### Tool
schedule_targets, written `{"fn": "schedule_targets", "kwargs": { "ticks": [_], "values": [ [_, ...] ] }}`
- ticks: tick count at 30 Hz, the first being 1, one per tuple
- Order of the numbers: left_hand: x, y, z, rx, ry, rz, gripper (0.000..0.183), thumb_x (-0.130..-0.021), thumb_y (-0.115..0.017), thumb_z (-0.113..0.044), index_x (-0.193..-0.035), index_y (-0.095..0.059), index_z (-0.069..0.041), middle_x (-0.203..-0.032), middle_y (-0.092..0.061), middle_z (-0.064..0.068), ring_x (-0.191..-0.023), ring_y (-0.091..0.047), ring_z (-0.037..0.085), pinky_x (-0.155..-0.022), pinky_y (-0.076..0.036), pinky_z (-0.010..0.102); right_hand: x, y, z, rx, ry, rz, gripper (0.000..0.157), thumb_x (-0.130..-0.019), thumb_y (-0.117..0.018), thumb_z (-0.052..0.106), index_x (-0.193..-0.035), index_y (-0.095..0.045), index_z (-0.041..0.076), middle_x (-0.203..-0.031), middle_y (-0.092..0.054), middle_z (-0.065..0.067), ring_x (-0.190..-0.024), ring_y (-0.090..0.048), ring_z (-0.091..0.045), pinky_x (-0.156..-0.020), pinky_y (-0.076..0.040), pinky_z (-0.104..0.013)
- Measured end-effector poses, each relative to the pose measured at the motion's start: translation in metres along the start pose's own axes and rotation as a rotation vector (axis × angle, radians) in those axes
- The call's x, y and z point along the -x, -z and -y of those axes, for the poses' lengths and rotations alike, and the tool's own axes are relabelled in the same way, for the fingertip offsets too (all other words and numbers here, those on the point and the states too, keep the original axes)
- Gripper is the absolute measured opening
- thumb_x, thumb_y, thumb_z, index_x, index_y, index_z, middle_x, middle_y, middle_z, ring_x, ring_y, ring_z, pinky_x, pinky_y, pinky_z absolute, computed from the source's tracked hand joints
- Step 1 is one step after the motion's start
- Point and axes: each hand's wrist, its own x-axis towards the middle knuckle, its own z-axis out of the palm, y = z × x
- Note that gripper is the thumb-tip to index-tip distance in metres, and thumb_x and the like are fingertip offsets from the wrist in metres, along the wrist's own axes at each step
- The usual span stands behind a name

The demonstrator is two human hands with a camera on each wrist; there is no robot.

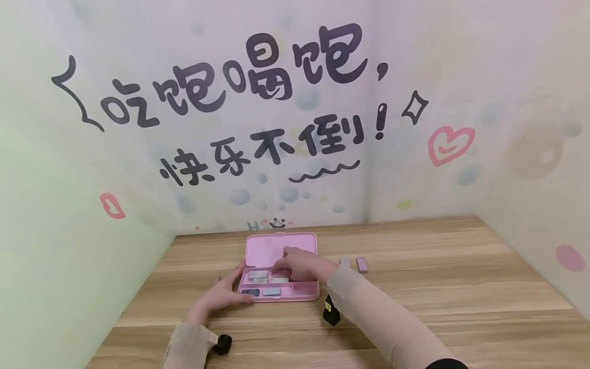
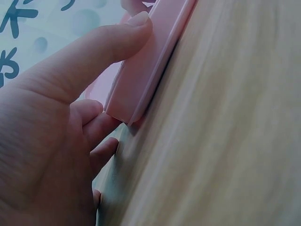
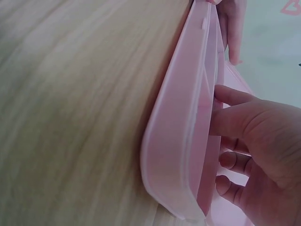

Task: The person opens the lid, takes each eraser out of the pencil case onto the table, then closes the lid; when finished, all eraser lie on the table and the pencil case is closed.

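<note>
A pink pencil case (image 1: pixel 305 290) lies on the table with its lid (image 1: pixel 265 248) raised at the back. Small eraser-like blocks sit in its compartments, among them a dark one (image 1: pixel 251 292) and a pale blue one (image 1: pixel 272 291). My left hand (image 1: pixel 222 294) grips the case's left end, thumb on the front wall (image 2: pixel 141 70) and fingers round the side. My right hand (image 1: pixel 301 264) reaches into the back compartment. In the right wrist view its thumb and forefinger dip behind the divider (image 3: pixel 207 155), so whether they pinch a block is hidden.
Right of the case lie a pink block (image 1: pixel 361 265) and a greyish block (image 1: pixel 344 262), the latter partly behind my right wrist. The wooden table (image 1: pixel 438 287) meets a printed backdrop (image 1: pixel 322 200) behind the case and pale panels on both sides.
</note>
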Motion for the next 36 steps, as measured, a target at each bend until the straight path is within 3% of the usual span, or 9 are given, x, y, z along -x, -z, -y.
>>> {"fn": "schedule_targets", "kwargs": {
  "ticks": [10,14,20,28,36],
  "values": [
    [-0.001,-0.001,0.000,0.007,0.008,0.000,0.109,-0.076,-0.079,-0.044,-0.156,-0.014,-0.006,-0.158,-0.020,0.019,-0.142,-0.019,0.042,-0.109,0.006,0.066,0.008,0.008,0.001,0.046,0.018,-0.007,0.024,-0.096,-0.062,0.022,-0.118,-0.068,0.030,-0.093,-0.052,0.003,-0.078,-0.048,-0.011,-0.072,-0.043,-0.024],
    [-0.001,-0.001,0.001,-0.004,-0.001,-0.007,0.110,-0.076,-0.080,-0.045,-0.155,-0.014,-0.006,-0.158,-0.021,0.020,-0.142,-0.020,0.043,-0.109,0.006,0.067,0.009,0.010,-0.002,0.055,0.029,-0.018,0.022,-0.095,-0.063,0.028,-0.118,-0.067,0.028,-0.093,-0.053,0.003,-0.078,-0.049,-0.010,-0.075,-0.045,-0.025],
    [-0.002,-0.001,0.003,0.001,0.008,-0.005,0.110,-0.076,-0.079,-0.046,-0.155,-0.014,-0.006,-0.158,-0.019,0.019,-0.142,-0.018,0.043,-0.108,0.006,0.068,0.015,0.016,-0.004,0.030,0.024,-0.018,0.027,-0.093,-0.067,0.022,-0.120,-0.065,0.026,-0.093,-0.054,0.004,-0.082,-0.051,-0.009,-0.079,-0.048,-0.027],
    [0.000,-0.002,0.003,0.004,0.023,-0.002,0.112,-0.075,-0.079,-0.047,-0.156,-0.012,-0.008,-0.159,-0.016,0.018,-0.142,-0.015,0.045,-0.108,0.008,0.067,0.030,0.020,-0.011,-0.118,0.020,-0.053,0.032,-0.094,-0.061,0.008,-0.123,-0.063,0.021,-0.104,-0.062,0.006,-0.093,-0.057,-0.010,-0.086,-0.049,-0.027],
    [0.000,-0.003,0.003,0.000,0.022,0.000,0.112,-0.075,-0.079,-0.047,-0.156,-0.012,-0.008,-0.159,-0.015,0.019,-0.142,-0.015,0.047,-0.108,0.008,0.066,0.050,0.023,-0.018,-0.203,0.028,-0.084,0.035,-0.090,-0.063,0.001,-0.123,-0.061,0.013,-0.101,-0.064,0.001,-0.089,-0.058,-0.013,-0.081,-0.050,-0.028]
  ]
}}
